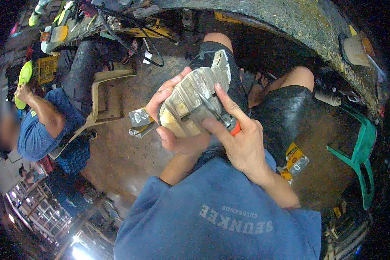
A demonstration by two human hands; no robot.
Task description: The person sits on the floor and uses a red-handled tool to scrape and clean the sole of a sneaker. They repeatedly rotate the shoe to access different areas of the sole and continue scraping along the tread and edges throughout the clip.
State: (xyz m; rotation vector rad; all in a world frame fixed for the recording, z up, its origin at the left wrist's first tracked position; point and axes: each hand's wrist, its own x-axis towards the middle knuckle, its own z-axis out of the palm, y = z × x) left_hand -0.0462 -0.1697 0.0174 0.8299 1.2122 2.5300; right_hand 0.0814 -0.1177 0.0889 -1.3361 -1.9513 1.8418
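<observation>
Head view: I'm watching a pale, ridged, sole-shaped piece (188, 99) being held up over the lap between both hands, its long axis running from lower left to upper right. Left hand (187, 143) is clasping its lower-left end. Right hand (245, 141), nearer the upper-right end, is gripping a red-and-grey tool (233, 126), thin shaft slanting up-left over the piece; tip contact I'm not making out.
</observation>
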